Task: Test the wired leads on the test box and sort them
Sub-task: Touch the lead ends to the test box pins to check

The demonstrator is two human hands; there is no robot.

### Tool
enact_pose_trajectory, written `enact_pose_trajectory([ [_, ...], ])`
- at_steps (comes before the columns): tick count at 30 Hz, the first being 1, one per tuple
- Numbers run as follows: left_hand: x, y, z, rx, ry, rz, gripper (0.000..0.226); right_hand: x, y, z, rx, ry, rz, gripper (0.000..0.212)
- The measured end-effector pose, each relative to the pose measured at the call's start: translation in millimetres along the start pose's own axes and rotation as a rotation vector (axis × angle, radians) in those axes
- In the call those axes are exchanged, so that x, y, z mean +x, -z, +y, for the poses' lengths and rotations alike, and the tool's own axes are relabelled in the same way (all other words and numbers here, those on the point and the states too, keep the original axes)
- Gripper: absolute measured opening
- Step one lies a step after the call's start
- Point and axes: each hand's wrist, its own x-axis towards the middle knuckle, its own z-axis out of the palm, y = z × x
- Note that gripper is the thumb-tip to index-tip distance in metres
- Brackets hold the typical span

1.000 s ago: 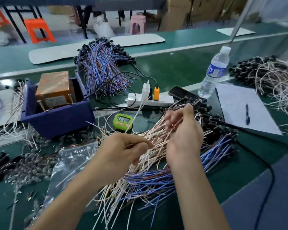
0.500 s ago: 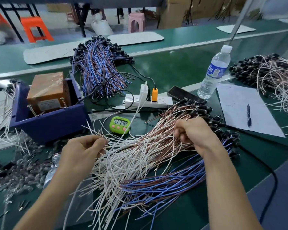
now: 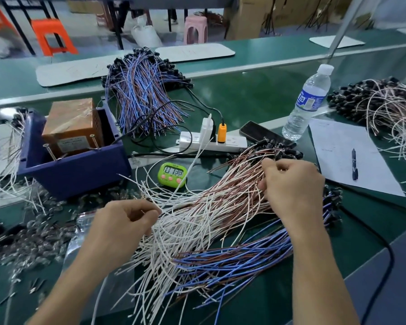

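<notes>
While pinching leads (image 3: 209,207) in left hand (image 3: 124,228) and right hand (image 3: 293,184): seems light, springy, tangly; best grabbed near plug ends (image 3: 279,148).

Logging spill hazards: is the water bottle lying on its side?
No, the water bottle stands upright with its cap on, next to the sheet of paper.

At frame centre, both hands pinch thin white-and-red wired leads (image 3: 204,207): left hand (image 3: 124,224) at lower left, right hand (image 3: 293,184) at right.
</notes>
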Motion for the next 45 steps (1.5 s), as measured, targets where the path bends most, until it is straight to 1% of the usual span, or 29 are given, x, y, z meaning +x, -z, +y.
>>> enact_pose_trajectory([
  [1, -0.8, 0.8, -2.1, -0.039, 0.004, 0.010, 0.025, -9.2, -0.4, -6.9, 0.061, 0.040, -0.052, 0.037],
  [3, -2.9, 4.6, -5.4, -0.109, 0.010, 0.041, 0.024, -25.9, -8.2, -21.1, 0.125, 0.083, -0.208, 0.030],
  [6, -7.6, 14.7, -10.9, -0.188, 0.003, 0.086, 0.022, -48.3, -30.6, -37.5, 0.141, 0.145, -0.384, 0.034],
  [8, -12.2, 24.7, -17.5, -0.212, -0.005, 0.125, 0.022, -64.3, -49.0, -50.3, 0.159, 0.201, -0.493, 0.035],
  [12, -20.2, 46.6, -38.9, -0.178, -0.001, 0.239, 0.019, -92.6, -88.1, -81.4, 0.214, 0.275, -0.712, 0.022],
  [14, -25.0, 57.4, -52.2, -0.141, 0.019, 0.309, 0.021, -104.9, -106.7, -96.9, 0.254, 0.275, -0.818, 0.017],
  [18, -38.0, 81.8, -87.5, -0.104, 0.125, 0.455, 0.035, -124.7, -143.2, -124.5, 0.315, 0.277, -0.968, 0.014],
  [22, -54.9, 108.9, -113.2, -0.147, 0.202, 0.562, 0.049, -143.3, -174.2, -153.9, 0.349, 0.247, -1.126, 0.014],
  [24, -62.0, 122.1, -121.7, -0.221, 0.231, 0.606, 0.045, -154.0, -189.2, -168.8, 0.342, 0.226, -1.190, 0.013],
  [25, -64.9, 127.5, -124.3, -0.260, 0.258, 0.633, 0.037, -159.2, -196.5, -175.5, 0.331, 0.224, -1.215, 0.013],
  [26, -67.2, 131.7, -127.3, -0.286, 0.289, 0.683, 0.025, -164.3, -203.6, -181.6, 0.319, 0.226, -1.238, 0.013],
  [27, -69.6, 135.9, -131.2, -0.263, 0.317, 0.747, 0.013, -169.4, -210.8, -187.5, 0.307, 0.232, -1.255, 0.013],
  [28, -71.9, 139.0, -136.0, -0.187, 0.348, 0.810, 0.005, -173.6, -217.5, -192.5, 0.291, 0.242, -1.259, 0.013],
  [30, -78.4, 143.6, -143.3, 0.020, 0.414, 0.905, 0.015, -180.5, -229.2, -199.4, 0.229, 0.281, -1.244, 0.016],
  [31, -81.6, 146.1, -145.9, 0.075, 0.429, 0.932, 0.010, -183.6, -235.3, -202.4, 0.185, 0.310, -1.234, 0.017],
  [32, -84.2, 148.0, -150.1, 0.089, 0.425, 0.930, 0.009, -186.2, -240.6, -204.8, 0.140, 0.340, -1.223, 0.018],
  [34, -86.4, 150.1, -159.4, 0.105, 0.361, 0.883, 0.032, -191.4, -251.2, -210.2, 0.077, 0.397, -1.198, 0.022],
  [35, -86.3, 150.6, -163.2, 0.127, 0.326, 0.851, 0.038, -193.4, -255.6, -212.2, 0.057, 0.427, -1.185, 0.026],
  [37, -82.6, 150.2, -170.1, 0.143, 0.312, 0.835, 0.035, -198.8, -264.3, -216.0, 0.013, 0.494, -1.168, 0.039],
  [39, -76.8, 148.4, -178.9, 0.140, 0.369, 0.836, 0.027, -205.8, -272.5, -220.3, -0.028, 0.579, -1.163, 0.054],
  [40, -74.1, 146.1, -182.7, 0.154, 0.390, 0.835, 0.023, -208.7, -276.0, -222.1, -0.055, 0.647, -1.158, 0.058],
  [42, -71.0, 142.7, -187.4, 0.178, 0.405, 0.841, 0.017, -211.2, -282.0, -225.4, -0.111, 0.784, -1.117, 0.058],
  [45, -70.1, 140.6, -191.0, 0.205, 0.373, 0.867, 0.015, -209.3, -286.5, -230.2, -0.183, 0.897, -1.028, 0.047],
])
